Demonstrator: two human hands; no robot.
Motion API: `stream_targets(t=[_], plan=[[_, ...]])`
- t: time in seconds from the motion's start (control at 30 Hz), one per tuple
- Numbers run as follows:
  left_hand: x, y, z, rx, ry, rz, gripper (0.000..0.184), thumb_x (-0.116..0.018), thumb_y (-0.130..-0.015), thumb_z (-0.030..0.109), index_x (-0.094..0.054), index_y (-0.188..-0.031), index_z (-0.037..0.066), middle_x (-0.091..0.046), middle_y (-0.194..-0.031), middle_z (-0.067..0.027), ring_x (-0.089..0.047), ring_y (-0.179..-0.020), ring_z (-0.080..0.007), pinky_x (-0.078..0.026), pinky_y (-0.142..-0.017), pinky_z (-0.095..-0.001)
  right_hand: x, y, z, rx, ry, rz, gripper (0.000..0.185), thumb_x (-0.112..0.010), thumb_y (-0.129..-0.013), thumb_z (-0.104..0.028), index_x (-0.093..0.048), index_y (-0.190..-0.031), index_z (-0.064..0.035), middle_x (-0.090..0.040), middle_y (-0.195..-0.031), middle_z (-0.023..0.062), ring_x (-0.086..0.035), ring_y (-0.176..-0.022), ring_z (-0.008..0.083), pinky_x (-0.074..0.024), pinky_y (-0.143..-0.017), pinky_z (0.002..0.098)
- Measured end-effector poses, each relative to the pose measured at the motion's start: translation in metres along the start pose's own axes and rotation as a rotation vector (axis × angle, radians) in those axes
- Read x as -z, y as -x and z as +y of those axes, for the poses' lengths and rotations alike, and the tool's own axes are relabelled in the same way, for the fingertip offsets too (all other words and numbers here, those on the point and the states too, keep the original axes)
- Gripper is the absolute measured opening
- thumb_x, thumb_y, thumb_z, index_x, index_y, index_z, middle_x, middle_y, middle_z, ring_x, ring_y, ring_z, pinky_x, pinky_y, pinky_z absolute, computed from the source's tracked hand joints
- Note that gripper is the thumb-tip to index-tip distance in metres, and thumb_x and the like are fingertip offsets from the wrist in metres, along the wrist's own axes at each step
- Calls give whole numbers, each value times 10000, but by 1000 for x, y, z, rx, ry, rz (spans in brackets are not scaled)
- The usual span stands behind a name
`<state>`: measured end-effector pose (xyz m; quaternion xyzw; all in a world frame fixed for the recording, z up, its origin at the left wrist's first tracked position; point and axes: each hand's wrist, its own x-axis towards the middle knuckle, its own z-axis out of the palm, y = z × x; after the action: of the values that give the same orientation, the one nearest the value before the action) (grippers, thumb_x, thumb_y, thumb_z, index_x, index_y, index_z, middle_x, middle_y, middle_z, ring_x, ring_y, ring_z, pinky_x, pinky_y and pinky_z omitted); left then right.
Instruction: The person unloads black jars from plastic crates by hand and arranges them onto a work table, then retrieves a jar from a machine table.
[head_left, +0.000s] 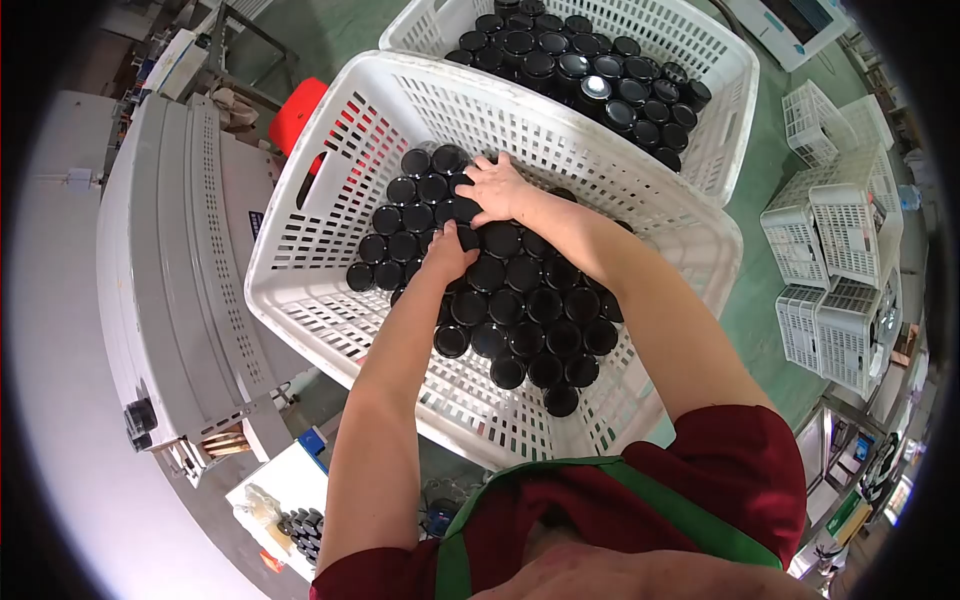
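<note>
Reaching down into the large white crate [650, 240], both hands are placed at the upper part of a group of black-topped jars [545, 305], which stand close together, side by side, on the crate floor. The left hand [447, 258] has its forefinger and thumb apart, and one black top [466, 238] is seen between them. Whether these fingers press on its sides, I cannot tell; the other fingers of this hand are mostly hidden. The right hand [497, 190] is just beside it, farther from the body, and its fingers are spread over the neighbouring jars. The thumb of this hand is pointing towards the left hand, near the same black top. Several rows of jars are lying to the left of the fingers, and a larger part of the group is on the near side, between the two forearms. Behind the large crate, a second white crate [745, 120] contains more jars [620, 90] with black tops. Stacked white crates [835, 230] stand well apart at the right, on the green floor [765, 270].
</note>
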<state>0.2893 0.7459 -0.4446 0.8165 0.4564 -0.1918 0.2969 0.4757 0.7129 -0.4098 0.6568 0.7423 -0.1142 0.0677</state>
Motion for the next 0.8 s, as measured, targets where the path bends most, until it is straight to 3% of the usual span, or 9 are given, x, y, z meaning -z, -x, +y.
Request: stream_targets(t=[0.07,0.17,0.2,0.33,0.47,0.57,0.7,0.8], plan=[[7,1,-4,2,-2,-23,979,-763,-804,286,-155,-1535,54,-316,-1451,-359,-489,-1259,-486,-443,-1059,-480,-3,-4,-5,-45,-28,60,715,-688,-754,-634,-573,-1334,-232,-529,-1304,74,-419,-1253,275,-369,-942,573],[18,12,-5,72,-16,-1,983,-750,-818,276,-110,-1552,141,-267,-1459,-357,-506,-1216,-515,-452,-1045,-492,-17,-16,-13,-91,18,144,759,-624,-804,-654,-465,-1443,-278,-535,-1300,71,-424,-1266,251,-381,-910,578],[17,14,-5,128,-44,8,987,-738,-826,304,-86,-1563,217,-206,-1491,-325,-500,-1224,-504,-466,-1024,-502,-17,-18,-14,-79,32,159,770,-619,-807,-656,-443,-1458,-285,-536,-1297,69,-426,-1263,250,-384,-905,571],[8,32,19,294,-98,152,1034,-720,-826,395,-23,-1574,242,-156,-1529,-290,-442,-1301,-443,-495,-985,-491,-23,-28,-18,27,40,188,796,-608,-816,-660,-390,-1494,-305,-539,-1282,65,-442,-1234,245,-397,-893,547],[-15,31,20,377,-32,307,1016,-705,-841,328,-2,-1570,257,-136,-1530,-293,-494,-1246,-449,-518,-947,-482,-20,-33,-19,132,104,168,777,-611,-813,-666,-416,-1472,-305,-561,-1242,44,-487,-1158,237,-438,-832,500],[-20,26,15,361,23,316,946,-685,-861,272,-58,-1569,285,-151,-1536,-240,-505,-1228,-408,-538,-913,-473,-25,-43,-18,126,125,198,771,-621,-802,-668,-465,-1422,-237,-616,-1165,27,-517,-1125,235,-464,-786,487],[-9,19,-6,135,-159,291,845,-648,-871,186,-158,-1545,323,-228,-1514,-206,-557,-1155,-408,-541,-906,-457,-27,-52,-16,61,84,228,747,-641,-803,-640,-499,-1362,-166,-656,-1099,34,-545,-1099,240,-478,-768,507],[5,25,3,185,-222,264,831,-683,-877,257,-189,-1536,367,-240,-1519,-185,-554,-1159,-401,-544,-894,-465,-18,-54,-18,4,40,182,733,-665,-804,-608,-500,-1356,-155,-653,-1115,54,-565,-1104,256,-498,-769,534]])
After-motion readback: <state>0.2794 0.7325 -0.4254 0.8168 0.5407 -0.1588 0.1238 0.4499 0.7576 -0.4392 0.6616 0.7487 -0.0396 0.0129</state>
